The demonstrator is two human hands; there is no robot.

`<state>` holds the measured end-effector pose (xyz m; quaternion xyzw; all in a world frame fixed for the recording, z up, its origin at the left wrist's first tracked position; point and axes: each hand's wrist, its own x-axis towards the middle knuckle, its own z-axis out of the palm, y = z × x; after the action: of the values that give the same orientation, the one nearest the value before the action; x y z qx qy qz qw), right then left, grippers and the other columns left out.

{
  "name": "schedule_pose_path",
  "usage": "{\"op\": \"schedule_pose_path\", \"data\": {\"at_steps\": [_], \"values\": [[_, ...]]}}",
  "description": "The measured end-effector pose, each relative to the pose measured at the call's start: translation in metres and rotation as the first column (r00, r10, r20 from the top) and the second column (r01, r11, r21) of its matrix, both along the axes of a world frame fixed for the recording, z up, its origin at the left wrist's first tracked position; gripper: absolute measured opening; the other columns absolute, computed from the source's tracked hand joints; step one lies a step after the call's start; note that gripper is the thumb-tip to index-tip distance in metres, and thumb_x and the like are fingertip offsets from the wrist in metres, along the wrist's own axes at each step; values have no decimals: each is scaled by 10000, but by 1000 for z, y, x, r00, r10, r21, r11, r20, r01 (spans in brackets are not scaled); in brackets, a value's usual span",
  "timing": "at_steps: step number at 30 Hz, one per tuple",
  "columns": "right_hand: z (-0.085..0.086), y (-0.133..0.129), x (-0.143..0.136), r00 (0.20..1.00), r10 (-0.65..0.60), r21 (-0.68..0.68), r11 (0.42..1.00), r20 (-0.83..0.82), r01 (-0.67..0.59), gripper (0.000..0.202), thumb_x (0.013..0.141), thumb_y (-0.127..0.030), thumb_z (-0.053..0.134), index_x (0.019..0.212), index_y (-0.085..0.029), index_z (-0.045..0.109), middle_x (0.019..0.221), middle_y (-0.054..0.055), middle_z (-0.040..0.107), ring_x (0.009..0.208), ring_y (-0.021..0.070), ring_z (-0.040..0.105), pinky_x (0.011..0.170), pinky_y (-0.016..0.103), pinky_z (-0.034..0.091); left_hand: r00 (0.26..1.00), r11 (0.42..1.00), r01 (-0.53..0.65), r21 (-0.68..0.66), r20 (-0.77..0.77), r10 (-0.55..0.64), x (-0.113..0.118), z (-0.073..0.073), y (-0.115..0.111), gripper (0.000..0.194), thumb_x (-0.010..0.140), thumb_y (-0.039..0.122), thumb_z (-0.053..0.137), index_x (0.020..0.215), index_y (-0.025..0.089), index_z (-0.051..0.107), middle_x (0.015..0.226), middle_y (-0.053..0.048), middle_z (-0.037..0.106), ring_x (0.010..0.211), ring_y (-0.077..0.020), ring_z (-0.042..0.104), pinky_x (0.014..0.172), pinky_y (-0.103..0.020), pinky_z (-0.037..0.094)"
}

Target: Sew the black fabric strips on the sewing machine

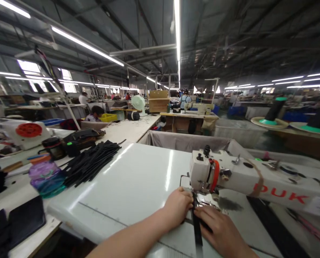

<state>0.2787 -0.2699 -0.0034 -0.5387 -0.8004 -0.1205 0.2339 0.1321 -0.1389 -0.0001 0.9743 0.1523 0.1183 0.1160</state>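
A narrow black fabric strip (197,233) runs from the front edge of the table up under the head of a white sewing machine (231,172). My left hand (177,207) is closed at the strip's left side, close to the presser foot, its fingers curled together. On the other side my right hand (218,226) has its fingertips pressed on the strip's right edge, just below the metal needle plate (207,200). Part of a dark piece shows under the right palm. Where the needle meets the strip is hidden by the machine head and my fingers.
Left on the table lies a pile of black strips (95,161), beside a purple and teal jar (45,175) and a dark mug (54,147). A wide black band (275,225) lies under the machine arm. Thread cones (274,111) stand right. Several people work farther back.
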Motion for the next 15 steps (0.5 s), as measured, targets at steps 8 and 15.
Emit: {"op": "schedule_pose_path", "data": {"at_steps": [8,15], "values": [[5,0,-3,999,24,57,998,-28,-22,248,923,-138,434,1080,-199,616,1014,59,691,928,186,662,772,279,545,1000,995,3,-95,-20,-5,-2,6,-3,181,950,146,518,800,147,620,945,-24,674,888,-155,606,860,-289,396],[11,-1,-5,1000,17,107,994,-17,-15,251,920,-136,412,1049,-206,615,979,45,702,891,172,675,752,258,551,1000,989,7,-148,26,-4,-3,-2,-1,148,931,167,549,800,162,618,932,-27,668,882,-169,588,872,-310,392]]}}
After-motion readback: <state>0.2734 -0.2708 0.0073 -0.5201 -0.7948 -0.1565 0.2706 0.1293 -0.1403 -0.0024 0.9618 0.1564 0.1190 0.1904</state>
